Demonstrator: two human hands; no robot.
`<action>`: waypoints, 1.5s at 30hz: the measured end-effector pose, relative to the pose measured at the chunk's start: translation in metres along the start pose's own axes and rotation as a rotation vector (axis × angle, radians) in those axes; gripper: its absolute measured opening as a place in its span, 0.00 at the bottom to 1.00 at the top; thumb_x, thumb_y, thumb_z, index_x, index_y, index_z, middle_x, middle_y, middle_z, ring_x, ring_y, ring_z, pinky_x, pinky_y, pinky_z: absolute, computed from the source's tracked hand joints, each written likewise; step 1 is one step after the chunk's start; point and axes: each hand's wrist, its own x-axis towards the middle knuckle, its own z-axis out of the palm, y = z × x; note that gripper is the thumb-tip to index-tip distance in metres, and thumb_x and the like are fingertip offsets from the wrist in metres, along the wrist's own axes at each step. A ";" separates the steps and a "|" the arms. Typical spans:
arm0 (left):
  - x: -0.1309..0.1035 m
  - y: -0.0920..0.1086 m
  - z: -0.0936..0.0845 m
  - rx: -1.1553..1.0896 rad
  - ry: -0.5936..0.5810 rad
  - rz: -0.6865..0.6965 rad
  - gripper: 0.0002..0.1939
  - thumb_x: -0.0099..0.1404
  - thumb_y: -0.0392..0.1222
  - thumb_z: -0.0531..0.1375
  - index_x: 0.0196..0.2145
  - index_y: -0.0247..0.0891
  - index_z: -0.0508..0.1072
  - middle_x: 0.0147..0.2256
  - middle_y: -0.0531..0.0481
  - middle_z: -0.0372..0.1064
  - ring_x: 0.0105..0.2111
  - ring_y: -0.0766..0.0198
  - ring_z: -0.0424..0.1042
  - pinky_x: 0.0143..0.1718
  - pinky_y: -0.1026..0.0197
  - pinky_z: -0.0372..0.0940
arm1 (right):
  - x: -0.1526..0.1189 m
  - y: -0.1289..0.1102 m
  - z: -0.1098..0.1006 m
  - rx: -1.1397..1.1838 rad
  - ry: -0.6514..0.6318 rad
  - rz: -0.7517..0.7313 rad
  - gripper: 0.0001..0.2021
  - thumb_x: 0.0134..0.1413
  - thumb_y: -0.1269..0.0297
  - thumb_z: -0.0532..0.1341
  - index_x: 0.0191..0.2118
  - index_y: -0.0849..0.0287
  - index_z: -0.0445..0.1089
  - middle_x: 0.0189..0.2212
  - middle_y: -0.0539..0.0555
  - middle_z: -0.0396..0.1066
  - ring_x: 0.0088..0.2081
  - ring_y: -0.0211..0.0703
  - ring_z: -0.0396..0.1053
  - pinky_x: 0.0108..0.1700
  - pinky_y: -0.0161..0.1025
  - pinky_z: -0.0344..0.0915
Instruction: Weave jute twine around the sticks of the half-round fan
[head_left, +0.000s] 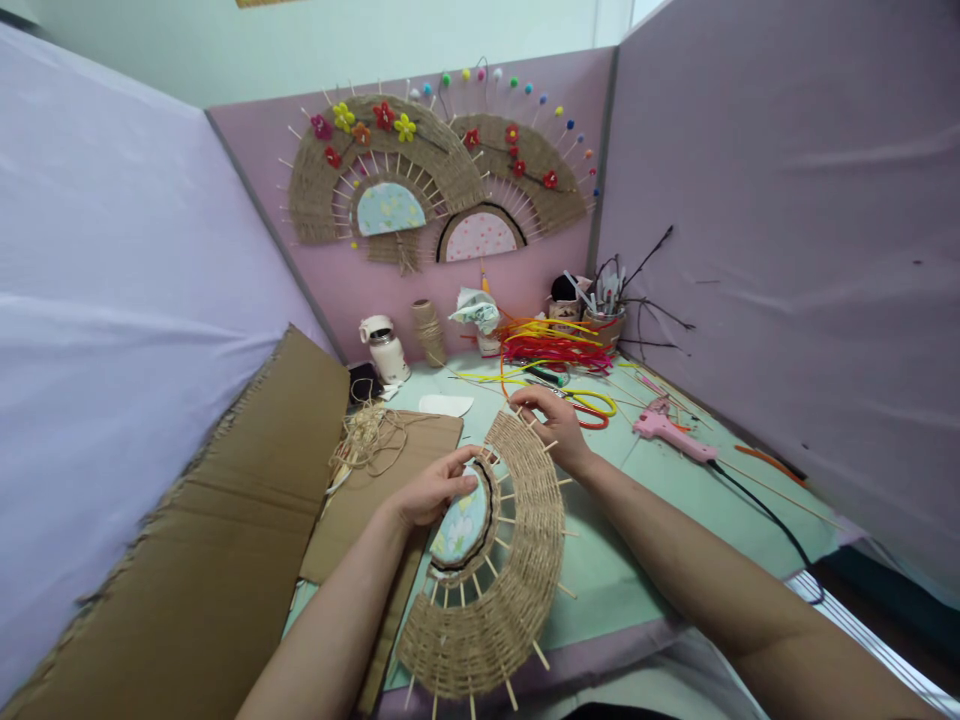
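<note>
A fan-shaped piece of woven twine [529, 530] on thin wooden sticks is held upright and tilted above the table's near part. Its inner half-disc [461, 520] has light blue patterned fabric with a dark edge. My left hand [437, 487] grips this inner part near its upper end, thumb over the fabric. At the top end of the woven band, my right hand [546, 412] has its fingers pinched together by the outer edge and a stick; a thin strand runs from there toward the twine spool [429, 333].
Behind are a white bottle [385, 352], red and yellow pipe cleaners [555, 345] and scissors [592, 405]. A pink glue gun [675, 435] with a black cord lies right. Cardboard [202, 530] stands left. Two decorated fans [450, 150] hang on the back panel.
</note>
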 end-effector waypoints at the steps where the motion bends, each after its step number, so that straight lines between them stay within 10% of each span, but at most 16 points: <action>1: 0.000 0.000 0.000 0.002 -0.002 0.000 0.25 0.53 0.41 0.67 0.49 0.40 0.69 0.39 0.46 0.73 0.33 0.64 0.73 0.35 0.64 0.65 | 0.001 0.001 0.000 0.007 -0.011 -0.023 0.05 0.55 0.67 0.57 0.33 0.56 0.70 0.32 0.53 0.72 0.36 0.43 0.69 0.40 0.42 0.67; 30: 0.003 -0.002 0.005 0.141 0.056 0.038 0.22 0.55 0.41 0.66 0.48 0.41 0.66 0.37 0.49 0.70 0.30 0.66 0.71 0.30 0.66 0.64 | 0.007 0.008 -0.007 0.167 -0.283 0.058 0.09 0.58 0.60 0.56 0.38 0.56 0.72 0.41 0.57 0.69 0.45 0.46 0.66 0.51 0.47 0.61; 39: 0.007 -0.004 0.013 0.187 0.081 0.047 0.22 0.55 0.46 0.65 0.46 0.41 0.66 0.33 0.50 0.69 0.26 0.67 0.69 0.27 0.66 0.63 | 0.005 0.005 -0.007 0.313 -0.356 0.375 0.12 0.52 0.60 0.60 0.42 0.58 0.72 0.38 0.55 0.72 0.40 0.44 0.69 0.45 0.44 0.63; 45: 0.021 -0.012 0.022 0.323 0.371 0.141 0.15 0.59 0.52 0.60 0.34 0.37 0.68 0.26 0.55 0.64 0.24 0.71 0.62 0.26 0.68 0.57 | -0.002 0.019 0.004 0.557 -0.379 0.579 0.17 0.43 0.62 0.66 0.42 0.58 0.70 0.29 0.50 0.72 0.30 0.40 0.70 0.35 0.38 0.66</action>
